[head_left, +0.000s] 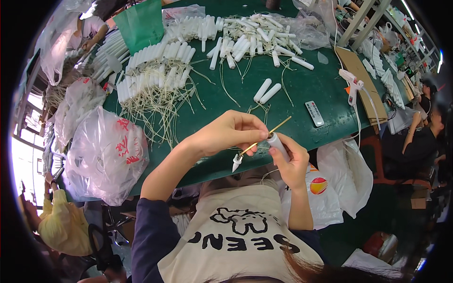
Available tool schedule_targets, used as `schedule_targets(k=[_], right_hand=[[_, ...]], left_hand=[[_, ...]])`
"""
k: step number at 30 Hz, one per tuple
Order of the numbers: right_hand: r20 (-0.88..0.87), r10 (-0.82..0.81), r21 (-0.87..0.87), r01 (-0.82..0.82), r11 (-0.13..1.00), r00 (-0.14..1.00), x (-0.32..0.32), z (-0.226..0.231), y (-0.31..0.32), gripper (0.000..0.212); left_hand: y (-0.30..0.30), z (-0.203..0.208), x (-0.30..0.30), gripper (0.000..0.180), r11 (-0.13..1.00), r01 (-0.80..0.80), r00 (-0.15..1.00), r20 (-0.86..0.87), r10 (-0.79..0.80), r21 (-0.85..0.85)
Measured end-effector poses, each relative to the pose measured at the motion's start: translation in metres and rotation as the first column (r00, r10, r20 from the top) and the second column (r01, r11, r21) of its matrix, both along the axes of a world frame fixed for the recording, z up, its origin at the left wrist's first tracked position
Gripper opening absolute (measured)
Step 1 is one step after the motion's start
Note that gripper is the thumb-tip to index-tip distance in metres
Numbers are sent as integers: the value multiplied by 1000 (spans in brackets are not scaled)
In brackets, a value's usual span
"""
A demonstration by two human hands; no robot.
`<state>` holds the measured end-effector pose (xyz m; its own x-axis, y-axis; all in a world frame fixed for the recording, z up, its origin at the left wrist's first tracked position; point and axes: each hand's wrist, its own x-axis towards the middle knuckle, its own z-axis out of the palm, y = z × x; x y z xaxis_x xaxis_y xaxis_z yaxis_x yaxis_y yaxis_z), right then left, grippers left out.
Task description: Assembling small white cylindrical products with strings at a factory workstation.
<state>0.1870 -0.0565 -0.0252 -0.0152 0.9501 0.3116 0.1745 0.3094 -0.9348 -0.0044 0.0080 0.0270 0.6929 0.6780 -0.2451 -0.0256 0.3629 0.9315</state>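
In front of my chest, over the table's near edge, my left hand pinches a thin gold-coloured rod between thumb and fingers. At the rod's lower end sits a small white piece with a pointed tip. My right hand is wrapped round a white tube, its dark open end turned up toward my left fingers. The rod crosses close by this end; whether they touch, I cannot tell. Thin pale wires trail below the tube. Just beyond my hands lie two white tubes with wires.
Piles of wired white tubes cover the far left of the green table, with more at the back. A white remote control, a glue gun and cardboard lie right. A plastic bag bulges at left. People sit on both sides.
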Motion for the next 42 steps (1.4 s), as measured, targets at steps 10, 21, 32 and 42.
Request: schedule_targets(k=[10, 21, 32, 42], right_hand=[[-6, 33, -1, -33, 999, 999, 1, 0, -2, 23], [-40, 26, -6, -26, 1000, 999, 2, -2, -4, 25], [-54, 8, 13, -7, 1000, 999, 6, -4, -4, 26], [-9, 20, 62, -20, 998, 1000, 8, -1, -6, 26]], left_hand=[[2, -3, 4, 14, 999, 15, 1000, -1, -15, -47], [5, -13, 9, 21, 997, 81, 995, 57, -82, 18], [9, -23, 13, 28, 992, 98, 984, 154, -85, -77], [7, -20, 14, 28, 945, 254, 954, 217, -209, -207]])
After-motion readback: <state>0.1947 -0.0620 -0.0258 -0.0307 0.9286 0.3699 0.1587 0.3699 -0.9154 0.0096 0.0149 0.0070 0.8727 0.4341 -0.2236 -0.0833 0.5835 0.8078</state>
